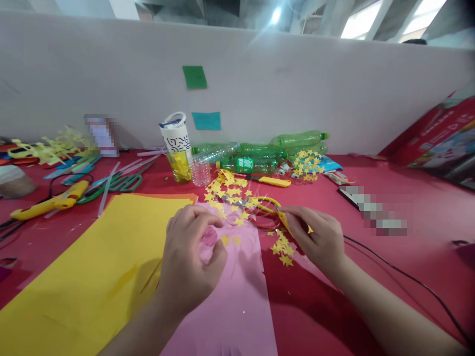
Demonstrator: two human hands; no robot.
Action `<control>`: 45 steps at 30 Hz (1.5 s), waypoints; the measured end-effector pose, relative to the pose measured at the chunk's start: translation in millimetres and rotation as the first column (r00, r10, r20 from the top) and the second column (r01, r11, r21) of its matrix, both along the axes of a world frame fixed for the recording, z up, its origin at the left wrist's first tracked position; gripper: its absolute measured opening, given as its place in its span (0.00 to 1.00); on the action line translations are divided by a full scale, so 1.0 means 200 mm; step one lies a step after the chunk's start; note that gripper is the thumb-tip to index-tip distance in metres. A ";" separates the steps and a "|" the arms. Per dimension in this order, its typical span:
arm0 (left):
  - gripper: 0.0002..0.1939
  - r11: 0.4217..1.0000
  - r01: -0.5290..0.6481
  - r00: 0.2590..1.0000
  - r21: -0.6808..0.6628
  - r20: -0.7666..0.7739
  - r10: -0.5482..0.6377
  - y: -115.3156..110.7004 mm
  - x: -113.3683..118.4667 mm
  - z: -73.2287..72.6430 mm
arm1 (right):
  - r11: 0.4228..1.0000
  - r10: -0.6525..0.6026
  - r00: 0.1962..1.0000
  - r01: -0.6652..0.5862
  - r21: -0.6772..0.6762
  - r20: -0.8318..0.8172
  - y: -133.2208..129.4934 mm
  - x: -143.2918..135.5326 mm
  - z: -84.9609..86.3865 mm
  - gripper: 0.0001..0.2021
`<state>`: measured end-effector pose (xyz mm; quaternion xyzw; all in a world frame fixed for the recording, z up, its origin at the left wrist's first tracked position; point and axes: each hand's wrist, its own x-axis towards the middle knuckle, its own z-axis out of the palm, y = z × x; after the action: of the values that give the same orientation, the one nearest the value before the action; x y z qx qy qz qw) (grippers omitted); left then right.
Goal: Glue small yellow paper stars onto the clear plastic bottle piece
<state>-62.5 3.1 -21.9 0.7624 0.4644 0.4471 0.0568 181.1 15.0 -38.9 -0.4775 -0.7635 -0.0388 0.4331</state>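
Note:
My left hand curves its thumb and fingers round what looks like a clear plastic bottle, tinted pink by the pink sheet under it; its outline is hard to make out. Small yellow paper stars lie beyond and beside it. My right hand is closed, fingertips together, over a yellow part whose kind is partly hidden. Whether the fingers grip it or something smaller does not show. Right by these fingertips lie scissors with red handles. More yellow stars lie below the hand.
Yellow sheets spread at left, near a yellow glue gun and green scissors. Green bottles, a white tumbler and a yellow cutter stand or lie behind. At right are a phone and a black cord.

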 end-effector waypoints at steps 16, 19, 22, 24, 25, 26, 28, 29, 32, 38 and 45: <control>0.11 0.861 0.042 0.763 -0.508 0.572 0.300 0.26 -0.10 -0.15 | 0.943 0.107 0.990 -0.132 -0.305 -0.097 0.07 -0.02 -0.04 0.09; 0.11 0.895 -0.008 0.776 -0.445 0.562 0.286 0.25 -0.11 -0.13 | 0.935 0.166 0.983 -0.183 -0.305 -0.080 0.04 -0.05 -0.03 0.09; 0.11 0.934 -0.060 0.806 -0.352 0.535 0.253 0.22 -0.11 -0.10 | 0.923 0.238 0.969 -0.247 -0.296 -0.067 -0.01 -0.09 -0.02 0.09; 0.12 0.958 -0.084 0.833 -0.275 0.509 0.219 0.19 -0.09 -0.08 | 0.906 0.298 0.952 -0.304 -0.294 -0.065 -0.05 -0.11 -0.01 0.08; 0.12 0.969 -0.095 0.852 -0.228 0.485 0.198 0.17 -0.08 -0.07 | 0.893 0.332 0.941 -0.336 -0.298 -0.065 -0.07 -0.13 -0.01 0.07; 0.13 0.978 -0.102 0.873 -0.182 0.456 0.176 0.16 -0.07 -0.07 | 0.879 0.370 0.927 -0.371 -0.300 -0.065 -0.09 -0.14 -0.02 0.07; 0.12 0.987 -0.100 0.899 -0.129 0.412 0.146 0.15 -0.07 -0.06 | 0.854 0.441 0.895 -0.441 -0.276 -0.066 -0.11 -0.15 -0.02 0.08; 0.12 0.986 -0.100 0.897 -0.132 0.416 0.147 0.15 -0.07 -0.06 | 0.852 0.462 0.884 -0.465 -0.241 -0.073 -0.12 -0.15 -0.02 0.09; 0.12 0.973 -0.119 0.847 -0.197 0.491 0.203 0.18 -0.09 -0.07 | 0.910 0.378 0.915 -0.395 -0.123 -0.141 -0.11 -0.13 -0.01 0.09; 0.10 0.926 -0.115 0.827 -0.360 0.482 0.290 0.27 -0.16 -0.11 | 0.937 0.003 0.970 -0.088 -0.337 -0.244 0.04 -0.02 0.03 0.06; 0.08 0.693 0.188 0.898 -0.696 0.407 0.166 0.29 -0.18 -0.16 | 0.785 0.024 0.969 -0.170 -0.596 -0.244 0.15 -0.03 -0.07 0.11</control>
<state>-98.1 61.5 -54.8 0.5596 0.5719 0.3885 0.4570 176.0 45.4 -53.4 -0.5531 -0.7048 0.2870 0.3391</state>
